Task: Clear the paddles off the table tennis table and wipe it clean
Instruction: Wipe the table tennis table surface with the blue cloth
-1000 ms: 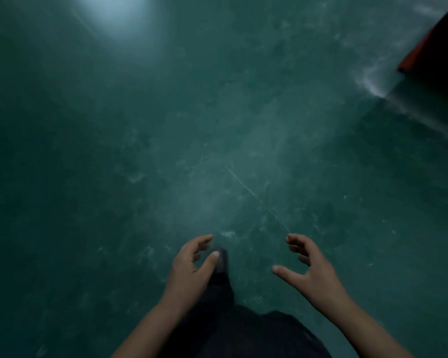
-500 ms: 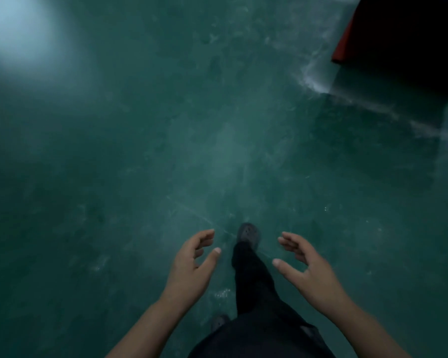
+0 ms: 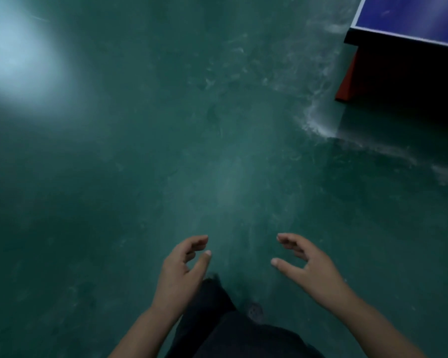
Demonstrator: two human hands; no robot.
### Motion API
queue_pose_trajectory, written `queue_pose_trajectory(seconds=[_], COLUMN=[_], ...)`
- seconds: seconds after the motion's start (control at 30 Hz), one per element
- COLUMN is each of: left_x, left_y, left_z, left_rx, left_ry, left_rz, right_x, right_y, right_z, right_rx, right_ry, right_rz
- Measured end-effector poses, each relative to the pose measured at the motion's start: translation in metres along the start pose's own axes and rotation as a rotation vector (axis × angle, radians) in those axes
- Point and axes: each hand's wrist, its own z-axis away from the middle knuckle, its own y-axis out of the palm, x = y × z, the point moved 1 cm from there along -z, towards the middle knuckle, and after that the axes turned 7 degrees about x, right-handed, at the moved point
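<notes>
Table: table tennis table (image 3: pixel 409 19) sits far right, only 1 blue corner with a white edge line in view, well apart from both hands.
Paddles: none visible; the part of the top that shows is bare, the rest is cut off by the frame, so count and position unknown.
Left hand: left hand (image 3: pixel 181 267) near, low centre, fingers loosely curled, thumb apart from them, holding nothing.
Right hand: right hand (image 3: pixel 308 264) near, just right of centre, same loose relaxed curl, also empty.
Cloth: no cloth or wiper in view in either hand or on the floor; wiping looks blocked until 1 is found.
Risk 1: red table leg (image 3: pixel 347 76) juts out under the corner; walking in close could clip it with a foot.
Risk 2: pale scuffs or dust streaks (image 3: pixel 318 125) on the green floor (image 3: pixel 140 177) near the leg; could be slippery, cannot tell.
Risk 3: dim light plus bright glare patch (image 3: pixel 13 55) far left; small things on the floor would be easy to miss.
Hidden: space under the table is black shadow, nothing readable there.
Hidden 2: dark trouser leg (image 3: pixel 210 306) and 1 shoe (image 3: pixel 255 311) show below the hands, both blurred.
Progress: my read, approach stage only, nothing cleared or wiped yet.
</notes>
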Motion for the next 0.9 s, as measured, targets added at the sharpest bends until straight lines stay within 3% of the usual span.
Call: queue_pose_trajectory(seconds=[0.27,0.53,0.67,0.9], left_x=[-0.011,-0.106,-0.162,-0.222], left_y=[-0.013,-0.042,-0.021,0.049], left_z=[-0.213,-0.456,-0.564,-0.72], left_rx=[0.081,0.221,0.279,0.324], left_ry=[-0.105,-0.018,0.032,0.005], left_rz=[0.042,-0.08,-0.084,-0.132], right_x=[0.048,0.127,0.143,0.138], right_y=[-0.023,-0.095,-0.153,-0.263], right_z=[-0.201,-0.372,-0.447,-0.59], right_rx=[-0.02,-0.151,-0.26,-0.263], right_ry=[0.094,0.121,0.138,0.194], right_rz=[-0.05,-0.139,-0.185,-0.25])
